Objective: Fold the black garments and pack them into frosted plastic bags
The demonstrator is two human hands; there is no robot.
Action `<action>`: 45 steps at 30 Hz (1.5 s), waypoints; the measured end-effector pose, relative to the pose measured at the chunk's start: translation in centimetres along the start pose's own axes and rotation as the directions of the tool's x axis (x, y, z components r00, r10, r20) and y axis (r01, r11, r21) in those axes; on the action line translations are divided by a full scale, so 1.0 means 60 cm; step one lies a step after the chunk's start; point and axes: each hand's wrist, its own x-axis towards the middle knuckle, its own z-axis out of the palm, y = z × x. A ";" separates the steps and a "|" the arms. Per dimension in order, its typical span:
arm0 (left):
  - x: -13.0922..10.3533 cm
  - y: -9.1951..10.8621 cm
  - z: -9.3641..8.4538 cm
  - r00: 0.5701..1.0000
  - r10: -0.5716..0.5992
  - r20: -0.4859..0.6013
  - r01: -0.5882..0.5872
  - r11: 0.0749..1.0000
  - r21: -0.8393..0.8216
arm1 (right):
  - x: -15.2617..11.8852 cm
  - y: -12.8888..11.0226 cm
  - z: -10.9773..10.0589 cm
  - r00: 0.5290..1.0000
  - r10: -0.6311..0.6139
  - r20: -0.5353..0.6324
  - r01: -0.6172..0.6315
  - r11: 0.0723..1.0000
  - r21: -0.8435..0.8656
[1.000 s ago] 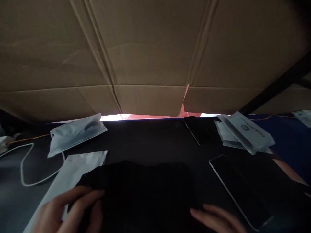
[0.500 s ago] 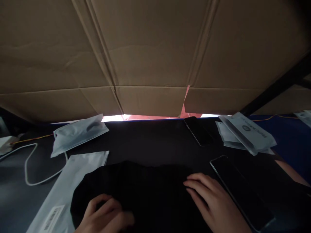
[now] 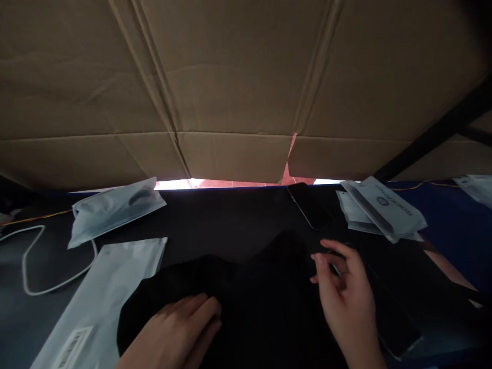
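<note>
A black cloth (image 3: 261, 307), soft and wrinkled, lies across the dark table in front of me, with a raised fold at its far right. My left hand (image 3: 180, 328) is closed on the cloth's left part, fingers bent and pressed together. To the right, my right hand (image 3: 348, 297) is lifted beside the cloth's right side, thumb and fingers apart and slightly curled. No cloth shows clearly between them. A dark phone-like slab (image 3: 395, 312) lies partly hidden behind that hand. Under the cloth's left edge reaches a frosted plastic bag (image 3: 103, 292) with a barcode label.
Another frosted bag (image 3: 119, 210) and a white cable (image 3: 28, 256) lie at the left. A black phone (image 3: 305, 205) lies near the far edge, with printed frosted bags (image 3: 388, 205) to its right. A cardboard panel (image 3: 230, 77) rises behind the table. Someone's forearm (image 3: 449, 264) shows at the right.
My right hand has lifted off the cloth and turned, thumb now showing. The cloth's far right part has risen into a fold. My left hand has moved slightly right and up.
</note>
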 end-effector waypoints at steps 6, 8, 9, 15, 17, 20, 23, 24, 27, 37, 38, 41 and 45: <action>0.038 0.001 0.005 0.989 0.016 -0.148 0.016 0.976 0.216 | -0.046 -0.017 -0.009 0.717 -0.402 0.569 0.612 0.754 -0.239; 0.036 -0.011 0.006 0.982 0.007 -0.188 0.052 0.950 0.308 | -0.046 -0.010 0.001 0.716 -0.321 0.620 0.607 0.725 -0.326; 0.037 -0.016 0.005 0.982 -0.007 -0.190 0.071 0.940 0.333 | -0.044 -0.006 0.005 0.725 -0.295 0.622 0.599 0.716 -0.359; 0.066 -0.030 -0.012 0.993 -0.082 -0.079 0.101 0.954 0.283 | -0.022 -0.004 0.017 0.764 -0.247 0.596 0.562 0.709 -0.426; 0.077 -0.027 -0.013 0.993 -0.087 -0.084 0.107 0.954 0.280 | -0.014 -0.006 0.023 0.770 -0.261 0.583 0.573 0.687 -0.448; 0.091 -0.022 -0.001 0.984 -0.127 -0.127 0.160 0.944 0.287 | -0.009 0.001 0.035 0.758 -0.259 0.599 0.591 0.661 -0.462; 0.101 -0.023 0.008 0.969 -0.186 -0.161 0.228 0.926 0.302 | -0.012 0.015 0.040 0.774 -0.218 0.595 0.562 0.670 -0.486; 0.104 -0.025 0.007 0.967 -0.199 -0.162 0.241 0.921 0.307 | -0.013 0.018 0.039 0.783 -0.209 0.586 0.549 0.675 -0.493; 0.117 -0.028 -0.015 0.967 -0.211 -0.145 0.248 0.914 0.320 | -0.005 0.014 0.033 0.812 -0.232 0.535 0.518 0.707 -0.481; 0.224 -0.018 -0.063 0.985 -0.145 -0.089 0.168 0.903 0.396 | 0.110 0.002 0.056 0.898 -0.289 0.332 0.428 0.750 -0.505; 0.222 -0.020 -0.067 0.988 -0.128 -0.083 0.151 0.904 0.401 | 0.112 0.001 0.050 0.894 -0.303 0.329 0.436 0.757 -0.487; 0.185 -0.021 -0.082 0.994 -0.056 -0.096 0.091 0.909 0.407 | 0.089 -0.004 0.010 0.880 -0.365 0.304 0.468 0.780 -0.416; 0.087 -0.023 -0.078 0.992 0.106 -0.071 -0.074 0.930 0.361 | 0.019 0.006 -0.057 0.842 -0.430 0.327 0.532 0.764 -0.366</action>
